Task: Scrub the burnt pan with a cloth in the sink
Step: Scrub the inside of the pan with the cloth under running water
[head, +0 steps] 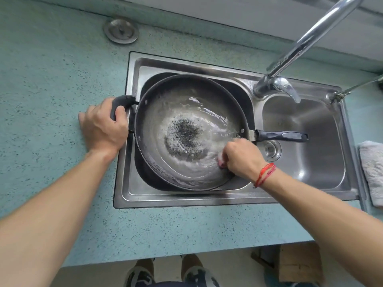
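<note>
While the pan [186, 112] is steadied by the left hand [103, 127] gripping its side handle [122, 101], the cloth [221, 161], clenched in the right hand [241, 157], is rubbed along the soapy near-right wall; burnt centre's left.

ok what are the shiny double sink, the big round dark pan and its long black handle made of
Shiny double sink: stainless steel, brushed, going by its grey sheen and soft reflections. Big round dark pan: metal, probably dark-coated; black rim, greyer wet inside. Long black handle: likely matte plastic, dull with moulded grip sections.
</note>
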The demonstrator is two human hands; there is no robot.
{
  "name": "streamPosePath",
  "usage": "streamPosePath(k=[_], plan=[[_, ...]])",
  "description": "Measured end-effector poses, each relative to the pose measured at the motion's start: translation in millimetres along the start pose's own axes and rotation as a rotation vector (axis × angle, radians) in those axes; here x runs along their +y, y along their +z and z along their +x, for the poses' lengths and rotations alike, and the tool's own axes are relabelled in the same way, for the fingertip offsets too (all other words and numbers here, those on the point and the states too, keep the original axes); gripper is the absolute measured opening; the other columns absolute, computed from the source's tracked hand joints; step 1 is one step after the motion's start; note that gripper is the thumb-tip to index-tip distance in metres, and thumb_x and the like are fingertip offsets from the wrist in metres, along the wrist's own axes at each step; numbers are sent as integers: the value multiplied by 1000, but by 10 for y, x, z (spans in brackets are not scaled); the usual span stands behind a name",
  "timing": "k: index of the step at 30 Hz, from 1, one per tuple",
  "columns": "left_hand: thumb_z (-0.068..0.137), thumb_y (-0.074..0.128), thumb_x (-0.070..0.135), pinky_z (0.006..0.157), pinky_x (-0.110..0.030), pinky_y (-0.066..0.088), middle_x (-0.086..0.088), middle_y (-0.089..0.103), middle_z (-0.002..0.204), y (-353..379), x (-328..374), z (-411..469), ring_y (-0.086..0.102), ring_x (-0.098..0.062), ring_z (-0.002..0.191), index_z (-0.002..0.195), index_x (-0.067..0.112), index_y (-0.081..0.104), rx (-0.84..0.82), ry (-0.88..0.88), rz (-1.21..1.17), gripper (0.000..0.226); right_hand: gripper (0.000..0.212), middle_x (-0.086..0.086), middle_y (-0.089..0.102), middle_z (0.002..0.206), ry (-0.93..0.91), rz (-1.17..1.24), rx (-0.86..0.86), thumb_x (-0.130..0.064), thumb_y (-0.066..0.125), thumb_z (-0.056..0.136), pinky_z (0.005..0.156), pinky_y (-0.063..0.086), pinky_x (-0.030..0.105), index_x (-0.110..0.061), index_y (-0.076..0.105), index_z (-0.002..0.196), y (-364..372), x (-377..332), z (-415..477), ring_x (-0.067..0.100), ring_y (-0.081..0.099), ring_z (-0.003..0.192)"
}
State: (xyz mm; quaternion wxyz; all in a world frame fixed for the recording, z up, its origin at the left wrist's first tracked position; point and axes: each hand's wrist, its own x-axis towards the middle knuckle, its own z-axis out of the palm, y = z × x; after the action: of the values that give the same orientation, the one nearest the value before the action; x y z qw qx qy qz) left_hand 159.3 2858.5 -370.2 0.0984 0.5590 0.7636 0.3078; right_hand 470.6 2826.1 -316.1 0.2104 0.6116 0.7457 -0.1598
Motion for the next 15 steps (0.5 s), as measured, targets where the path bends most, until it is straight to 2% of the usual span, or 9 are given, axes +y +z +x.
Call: streamPosePath(k=[3,6,9,12,13,15], plan=[[92,41,29,78,-40,33,-16,68,81,-5,-3,1,41,-22,73,100,11,67,-1,0,-11,33,12,12,55,99,-16,-108,59,-16,63,82,73,49,38,-21,74,86,-70,164,183,34,56,96],[92,43,26,78,-39,32,-16,67,81,-18,13,0,40,-21,73,102,10,68,2,10,-22,31,9,14,47,101,-53,-172,141,-13,62,85,62,43,37,-12,71,88,-140,284,370,35,52,92],[92,43,25,77,-38,30,-16,68,82,-22,16,-1,43,-22,72,102,11,68,5,22,-20,30,18,15,47,96,-107,-221,249,-9,50,87,58,32,36,-11,68,81,-217,357,528,34,50,84],[91,43,24,77,-39,31,-15,68,81,-24,16,1,48,-27,73,101,11,68,8,28,-20,30,36,16,51,83,-194,-259,402,-15,28,83,54,35,39,-9,62,74,-203,376,623,33,49,72],[91,44,24,77,-39,31,-15,68,80,-25,20,0,49,-27,73,101,11,68,11,32,-19,30,35,16,53,79,-195,-278,439,-17,26,84,54,36,40,-9,59,75,-192,374,626,33,50,69],[91,45,22,77,-39,32,-16,68,81,-27,26,-4,51,-29,74,102,11,69,18,42,-17,28,24,15,55,75,-163,-335,450,-17,36,88,55,37,40,-8,56,79,-161,357,594,34,51,68]])
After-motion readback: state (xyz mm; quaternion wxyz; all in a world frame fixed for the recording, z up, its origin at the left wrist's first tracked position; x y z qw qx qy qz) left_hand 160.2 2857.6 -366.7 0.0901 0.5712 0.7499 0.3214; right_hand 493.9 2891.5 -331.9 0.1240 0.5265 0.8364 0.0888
